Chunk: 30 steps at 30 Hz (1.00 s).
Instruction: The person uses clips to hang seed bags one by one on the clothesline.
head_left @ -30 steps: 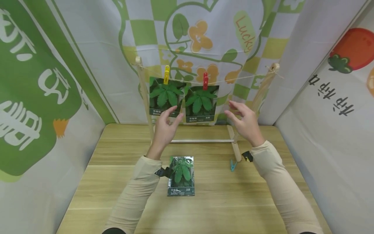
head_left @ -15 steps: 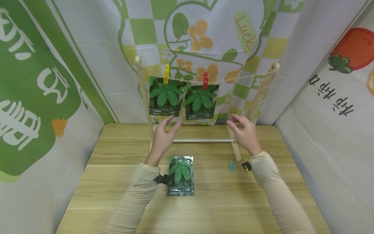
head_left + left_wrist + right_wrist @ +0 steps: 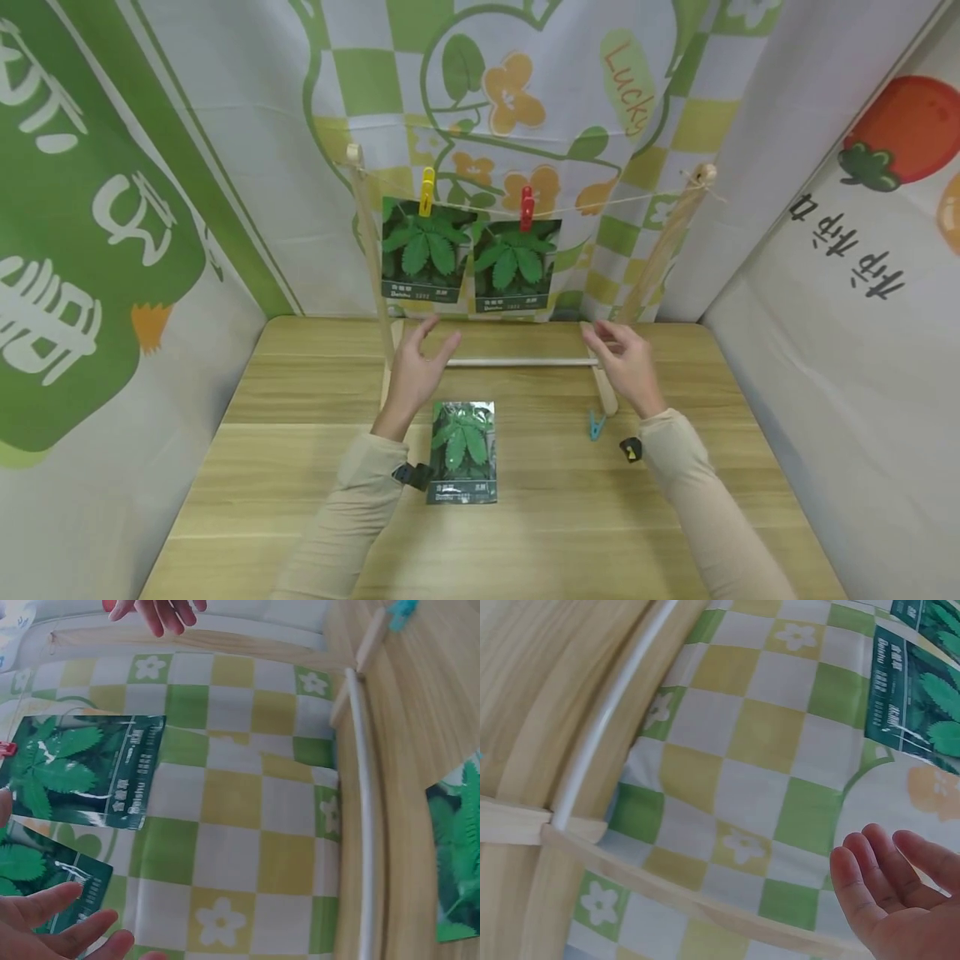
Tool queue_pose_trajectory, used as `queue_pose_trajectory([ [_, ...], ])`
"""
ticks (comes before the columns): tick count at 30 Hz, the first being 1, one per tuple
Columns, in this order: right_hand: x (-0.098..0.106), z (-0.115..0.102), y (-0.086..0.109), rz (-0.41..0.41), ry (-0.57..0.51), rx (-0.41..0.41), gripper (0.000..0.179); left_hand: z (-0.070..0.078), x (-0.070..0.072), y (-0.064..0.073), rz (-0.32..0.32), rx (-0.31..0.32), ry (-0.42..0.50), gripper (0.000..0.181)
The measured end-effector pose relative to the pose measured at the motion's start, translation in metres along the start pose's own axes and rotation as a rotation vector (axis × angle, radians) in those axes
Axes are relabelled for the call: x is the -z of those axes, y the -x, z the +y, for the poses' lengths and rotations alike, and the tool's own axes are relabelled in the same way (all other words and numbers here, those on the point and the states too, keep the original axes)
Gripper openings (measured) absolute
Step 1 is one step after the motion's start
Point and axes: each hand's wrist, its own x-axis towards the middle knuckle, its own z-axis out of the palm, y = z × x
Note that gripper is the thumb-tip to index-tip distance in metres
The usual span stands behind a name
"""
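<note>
My left hand [image 3: 416, 371] hovers over the table with thumb and fingers spread, holding nothing. To the right, my right hand [image 3: 628, 362] is in the air by the stand's right foot, fingers loosely bent and nothing in them. Above and between them, two seed packets printed with green leaves hang from a string: the left packet [image 3: 423, 258] under a yellow clothespin [image 3: 427, 192], the right packet [image 3: 516, 267] under a red clothespin [image 3: 527, 208]. A third packet [image 3: 462, 454] lies flat on the table, near the left wrist. In the right wrist view my right palm [image 3: 907, 900] shows bare.
The string runs between two wooden posts, the right post [image 3: 667, 242] leaning outward. A white rod [image 3: 517, 362] joins the stand's feet low down. A blue clothespin [image 3: 596, 426] lies on the wooden table [image 3: 555, 533] near the right foot. Printed curtains close off the back and sides.
Both hands have drawn down and back, away from the hanging packets toward the table. The two packets swayed slightly and stay clipped to the string. The packet on the table stays put.
</note>
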Motion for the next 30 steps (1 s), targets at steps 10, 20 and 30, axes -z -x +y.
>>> queue_pose_trajectory([
  [10,-0.008,0.018,0.008,-0.001,-0.010,-0.064,0.047,-0.015,-0.016,0.008,0.009,0.003,-0.034,0.068],
  [20,-0.014,0.033,0.020,-0.047,0.027,-0.134,0.058,-0.030,-0.025,0.015,0.005,0.043,-0.048,0.070],
  [30,-0.022,0.052,0.029,-0.029,0.100,-0.166,0.054,-0.048,-0.037,0.020,-0.013,0.106,-0.111,0.071],
])
